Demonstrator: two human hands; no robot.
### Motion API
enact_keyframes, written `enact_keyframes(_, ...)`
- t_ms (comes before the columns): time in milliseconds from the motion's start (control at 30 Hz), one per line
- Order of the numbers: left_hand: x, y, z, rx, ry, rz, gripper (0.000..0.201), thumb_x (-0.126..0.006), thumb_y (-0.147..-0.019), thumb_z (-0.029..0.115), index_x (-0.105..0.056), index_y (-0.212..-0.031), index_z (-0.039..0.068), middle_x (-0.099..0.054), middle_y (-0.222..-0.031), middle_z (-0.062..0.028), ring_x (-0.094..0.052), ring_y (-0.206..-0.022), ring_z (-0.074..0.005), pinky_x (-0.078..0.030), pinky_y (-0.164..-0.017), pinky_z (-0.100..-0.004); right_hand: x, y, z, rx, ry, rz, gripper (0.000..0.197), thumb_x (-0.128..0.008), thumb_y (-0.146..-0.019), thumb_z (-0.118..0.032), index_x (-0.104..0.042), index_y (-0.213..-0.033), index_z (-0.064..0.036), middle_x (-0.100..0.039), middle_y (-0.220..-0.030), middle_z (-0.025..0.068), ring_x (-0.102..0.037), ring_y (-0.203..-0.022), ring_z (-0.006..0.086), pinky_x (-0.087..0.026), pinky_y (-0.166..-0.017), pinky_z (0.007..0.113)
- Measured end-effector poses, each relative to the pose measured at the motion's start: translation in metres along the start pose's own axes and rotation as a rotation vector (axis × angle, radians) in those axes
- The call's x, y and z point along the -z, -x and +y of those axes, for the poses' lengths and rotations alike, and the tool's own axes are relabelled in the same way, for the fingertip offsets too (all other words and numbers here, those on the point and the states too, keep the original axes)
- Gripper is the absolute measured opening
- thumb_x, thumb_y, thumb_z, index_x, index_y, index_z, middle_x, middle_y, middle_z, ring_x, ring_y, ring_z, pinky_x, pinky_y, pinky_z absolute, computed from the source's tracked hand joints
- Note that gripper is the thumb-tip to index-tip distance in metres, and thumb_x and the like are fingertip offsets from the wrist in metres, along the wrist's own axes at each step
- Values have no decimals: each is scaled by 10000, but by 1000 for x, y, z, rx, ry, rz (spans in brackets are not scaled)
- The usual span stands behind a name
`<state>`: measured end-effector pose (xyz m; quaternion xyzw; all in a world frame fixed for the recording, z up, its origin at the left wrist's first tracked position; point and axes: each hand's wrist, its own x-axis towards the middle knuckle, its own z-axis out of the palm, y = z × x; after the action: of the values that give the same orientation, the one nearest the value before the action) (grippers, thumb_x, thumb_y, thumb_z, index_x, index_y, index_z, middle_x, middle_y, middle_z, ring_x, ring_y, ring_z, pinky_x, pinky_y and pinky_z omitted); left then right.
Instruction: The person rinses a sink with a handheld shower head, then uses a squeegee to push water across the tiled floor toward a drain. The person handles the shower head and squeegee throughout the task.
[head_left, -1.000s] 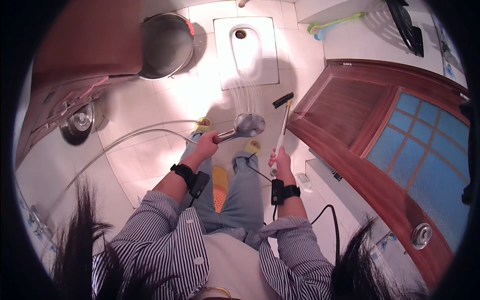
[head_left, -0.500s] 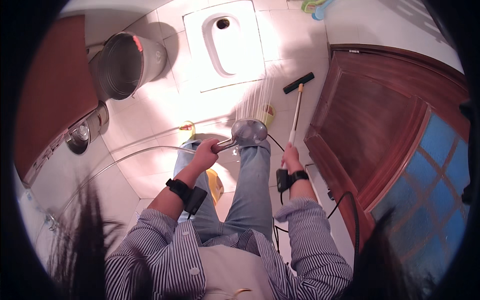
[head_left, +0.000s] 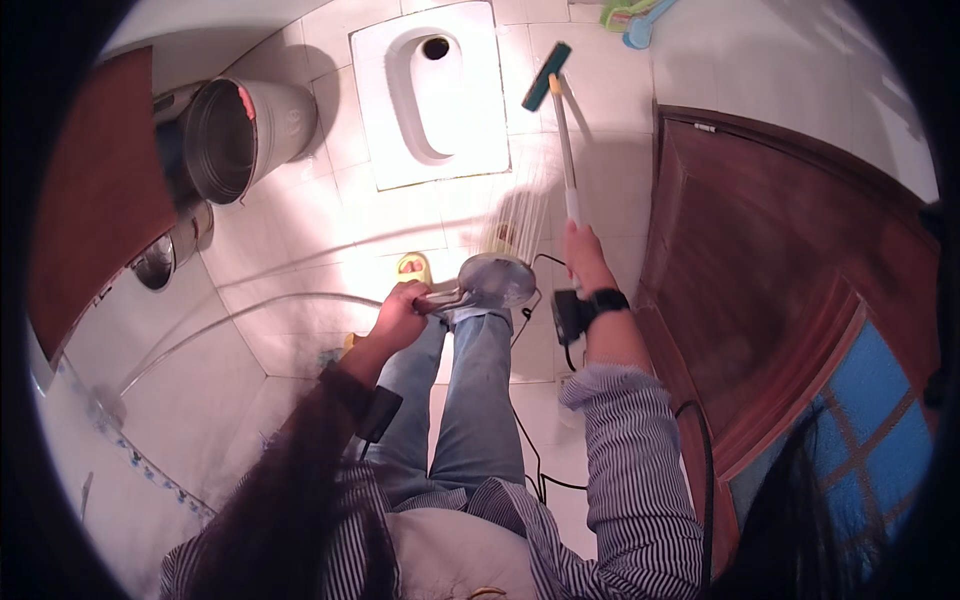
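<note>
In my left hand (head_left: 402, 312) is the handle of a round shower head (head_left: 496, 281), its hose (head_left: 262, 303) curving off to the left. Water sprays from the head away from me, over the floor. My right hand (head_left: 585, 254) grips the pale pole of a floor squeegee (head_left: 547, 77), whose dark green head is off to the right of the white squat toilet (head_left: 497, 120). The squeegee head looks tilted and casts a shadow; whether it touches the tiles I cannot tell.
Metal buckets (head_left: 285, 120) stand at the left beside a reddish-brown panel (head_left: 105, 200). A brown wooden door (head_left: 745, 235) with blue panes is on the right. Green and blue plastic tools (head_left: 640, 30) lie at the far wall. Yellow slippers (head_left: 413, 268) are on my feet; black cables (head_left: 530, 440) hang near my legs.
My right hand has pushed the squeegee forward and left, from beside the door toward the toilet's right side. The left hand still holds the spraying shower head, shifted slightly left.
</note>
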<state>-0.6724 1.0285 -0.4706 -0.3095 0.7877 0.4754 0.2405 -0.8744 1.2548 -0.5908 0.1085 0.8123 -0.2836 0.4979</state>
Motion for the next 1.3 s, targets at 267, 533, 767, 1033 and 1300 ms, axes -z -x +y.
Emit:
enact_keyframes(267,14,-15,28,-135,70,61,191,-528,-635,-86,-542,-774,44,-495,-712,-90,-467,-750,-284,-384,-657,-352,1,57,54,-202,268,34,542,-332,-922,-448,-519,-888,59,-609,-790,245,-599,-516,333,-483,-446,436)
enact_keyframes(533,35,-44,18,-128,92,23,115,-570,-659,-31,-537,-743,39,-520,-734,-109,-479,-747,-314,-374,-671,-380,3,-23,-31,-98,147,-38,558,-311,-923,-458,-514,-876,60,-567,-608,198,-569,-442,323,-450,-405,424)
enact_keyframes(767,57,-49,12,-121,169,32,100,-607,-688,6,-537,-754,32,-529,-754,-105,-491,-772,-316,-390,-683,-394,16,12,-48,-230,488,110,532,-337,-919,-428,-501,-987,73,-597,-740,246,-593,-489,345,-474,-434,429)
enact_keyframes(1033,71,-62,7,-118,187,16,105,-621,-702,31,-569,-793,31,-522,-740,-96,-495,-770,-299,-398,-681,-380,0,-65,-134,67,373,84,586,-336,-921,-451,-566,-787,72,-536,-510,182,-571,-449,335,-457,-437,437)
enact_keyframes(1300,78,-61,11,-152,173,16,153,-541,-636,-63,-523,-756,30,-502,-713,-96,-478,-744,-290,-383,-649,-354,-30,-26,-69,253,178,5,487,-353,-920,-402,-533,-940,50,-601,-791,258,-617,-626,346,-480,-498,436)
